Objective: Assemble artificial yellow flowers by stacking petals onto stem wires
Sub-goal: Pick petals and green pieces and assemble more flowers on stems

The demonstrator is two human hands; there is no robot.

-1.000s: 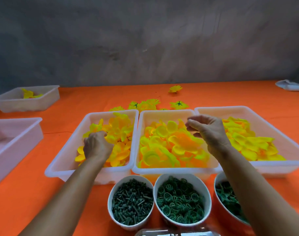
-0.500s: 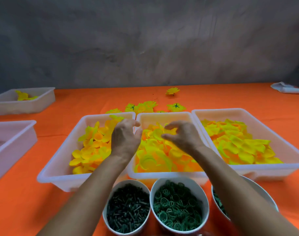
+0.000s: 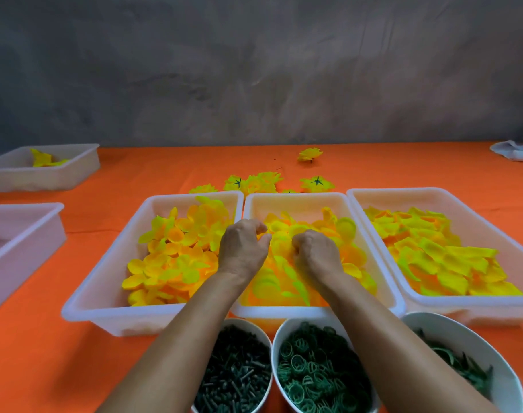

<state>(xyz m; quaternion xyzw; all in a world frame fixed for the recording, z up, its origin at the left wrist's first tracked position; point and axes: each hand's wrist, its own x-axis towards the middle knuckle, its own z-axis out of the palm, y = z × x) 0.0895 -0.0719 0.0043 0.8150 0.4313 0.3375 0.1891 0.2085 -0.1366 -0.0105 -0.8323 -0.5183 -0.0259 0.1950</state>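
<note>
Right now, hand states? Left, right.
Left hand: fingers curled over middle tray; contents unclear.
Right hand: curled among petals; grip unclear.

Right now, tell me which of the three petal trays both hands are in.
The middle tray: the left hand and right hand are both down among its petals. The left tray and right tray have no hand in them.

1. Three trays side by side: left tray [image 3: 105,281], middle tray [image 3: 296,201], right tray [image 3: 477,219], each holding petals
2. Three bowls [image 3: 276,341] before them
3. Finished flowers [image 3: 254,183] behind
4. Two more trays [image 3: 75,171] far left
</note>
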